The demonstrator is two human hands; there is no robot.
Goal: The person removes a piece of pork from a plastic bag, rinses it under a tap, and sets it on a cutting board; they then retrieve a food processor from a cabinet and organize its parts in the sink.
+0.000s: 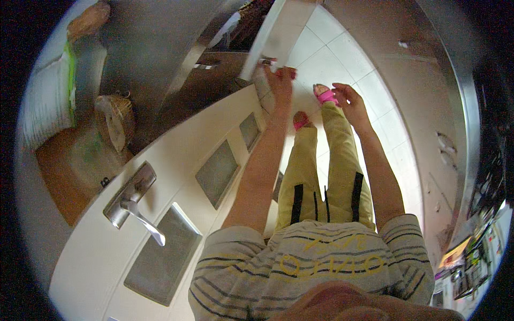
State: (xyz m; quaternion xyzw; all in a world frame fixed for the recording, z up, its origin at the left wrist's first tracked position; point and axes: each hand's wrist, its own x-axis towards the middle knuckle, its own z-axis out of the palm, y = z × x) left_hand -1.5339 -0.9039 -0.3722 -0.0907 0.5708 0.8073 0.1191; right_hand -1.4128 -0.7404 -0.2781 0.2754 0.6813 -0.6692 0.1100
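Observation:
My left hand (pixel 280 78) is stretched forward beside a pale upright panel (pixel 277 36). A small dark red patch (pixel 292 73) shows at its fingers, too blurred to tell whether it is held. My right hand (pixel 350 98) hangs in the air with fingers apart and nothing in it. Below it in the picture are my yellow trousers (pixel 333 160) and pink sandals (pixel 326 95). Along my left side stands a white door (pixel 180 132) with grey panes and a metal lever handle (pixel 142 222); neither hand touches that handle.
White floor tiles (pixel 385 100) lie around my feet. A beige surface (pixel 425 100) borders the tiles on the right. Beyond the door are a woven basket-like object (pixel 114 118) and a brown surface (pixel 60 172). Assorted blurred items (pixel 474 261) crowd the lower right.

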